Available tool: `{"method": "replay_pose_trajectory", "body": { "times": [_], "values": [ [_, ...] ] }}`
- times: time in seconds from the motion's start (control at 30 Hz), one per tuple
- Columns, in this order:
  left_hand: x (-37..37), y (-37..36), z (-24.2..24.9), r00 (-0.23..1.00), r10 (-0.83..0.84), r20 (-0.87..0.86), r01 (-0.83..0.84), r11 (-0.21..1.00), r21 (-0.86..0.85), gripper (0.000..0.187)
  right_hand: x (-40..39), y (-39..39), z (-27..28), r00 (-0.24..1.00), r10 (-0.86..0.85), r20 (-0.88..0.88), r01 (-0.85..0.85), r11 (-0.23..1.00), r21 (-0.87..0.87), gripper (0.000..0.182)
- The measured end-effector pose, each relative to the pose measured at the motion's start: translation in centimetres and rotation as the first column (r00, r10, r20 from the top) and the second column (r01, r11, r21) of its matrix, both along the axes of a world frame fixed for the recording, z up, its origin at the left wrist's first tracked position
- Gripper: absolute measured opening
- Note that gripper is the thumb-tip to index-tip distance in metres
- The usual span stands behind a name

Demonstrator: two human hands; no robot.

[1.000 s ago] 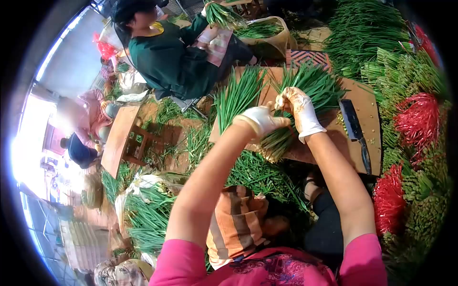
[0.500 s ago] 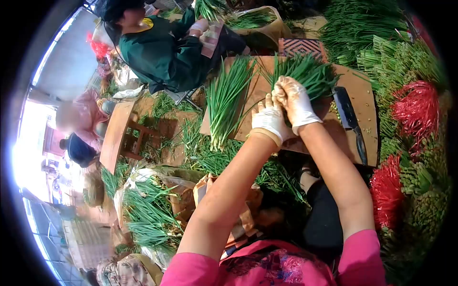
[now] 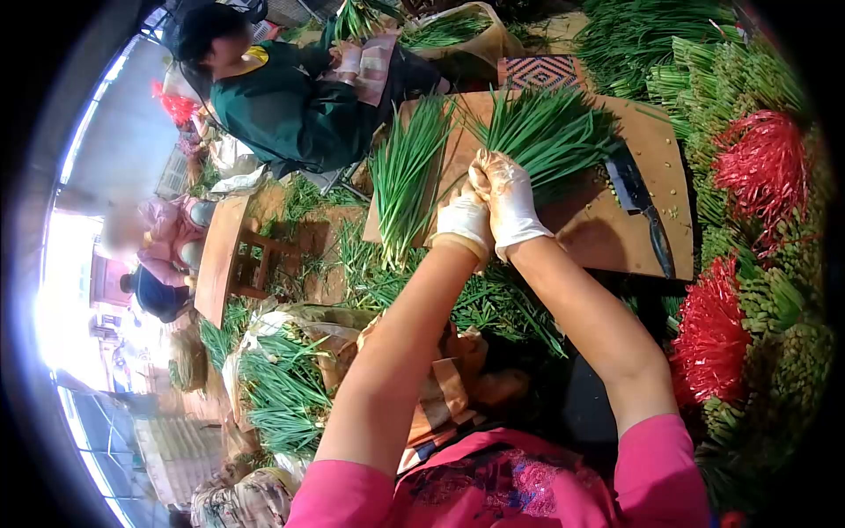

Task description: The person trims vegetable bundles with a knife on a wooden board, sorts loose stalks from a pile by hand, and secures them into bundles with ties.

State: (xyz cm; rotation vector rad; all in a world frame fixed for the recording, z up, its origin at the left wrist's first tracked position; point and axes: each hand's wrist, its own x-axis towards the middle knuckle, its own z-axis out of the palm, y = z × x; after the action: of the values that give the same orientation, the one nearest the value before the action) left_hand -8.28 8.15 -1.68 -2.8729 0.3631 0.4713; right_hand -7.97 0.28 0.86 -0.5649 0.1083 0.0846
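Both my hands wear white gloves and are pressed together over the near side of a brown board (image 3: 563,238). My right hand (image 3: 510,195) is closed, its fingers curled in near the cut end of a bunch of green chive-like stalks (image 3: 554,132). My left hand (image 3: 464,218) is closed against it, fingers meeting the right hand's. Whatever lies between the fingers is hidden. To the left, another bunch of stalks (image 3: 409,167) lies on the board. At right, a wide-bladed knife (image 3: 630,187) with a black handle rests near small cut bits.
Tied bundles of stalks (image 3: 731,88) and red plastic ties (image 3: 709,339) line the right side. A bag of greens (image 3: 286,387) stands at lower left, near a wooden stool (image 3: 220,260). A person in a dark green jacket (image 3: 290,119) sits at upper left holding stalks.
My hands have shifted left and toward me, away from the right-hand bunch, which now shows more fully. My left hand's fingers have curled in. The view has shifted slightly.
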Motion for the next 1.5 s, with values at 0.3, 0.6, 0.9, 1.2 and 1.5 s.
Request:
{"method": "replay_pose_trajectory", "body": {
  "times": [0.3, 0.6, 0.9, 1.2, 1.5],
  "values": [
    [0.0, 1.0, 0.5, 0.981, 0.191, -0.04, -0.187, 0.863, -0.469, 0.093, -8.7, -3.9, 0.6, 0.96, 0.266, 0.092, -0.212, 0.898, -0.384, 0.022],
    [-1.0, 0.1, 0.6, 0.978, 0.202, 0.051, -0.153, 0.861, -0.484, 0.106, -5.7, -8.1, -9.1, 0.826, 0.564, 0.018, -0.407, 0.619, -0.672, 0.017],
    [-1.3, 12.7, 2.9, 0.946, 0.321, 0.04, -0.03, 0.211, -0.977, 0.042, -7.3, -17.7, -3.9, 0.976, 0.109, 0.19, 0.12, 0.459, -0.88, 0.045],
    [-3.5, 12.8, 0.8, 0.955, 0.297, 0.015, -0.18, 0.617, -0.766, 0.022, -9.0, -12.8, -1.4, 0.922, 0.26, 0.286, 0.145, 0.453, -0.88, 0.018],
    [-3.0, 12.0, -1.6, 0.94, 0.235, -0.25, -0.337, 0.498, -0.799, 0.03, -5.3, -6.3, -0.4, 0.873, 0.397, 0.283, 0.153, 0.327, -0.932, 0.012]
  ]
}}
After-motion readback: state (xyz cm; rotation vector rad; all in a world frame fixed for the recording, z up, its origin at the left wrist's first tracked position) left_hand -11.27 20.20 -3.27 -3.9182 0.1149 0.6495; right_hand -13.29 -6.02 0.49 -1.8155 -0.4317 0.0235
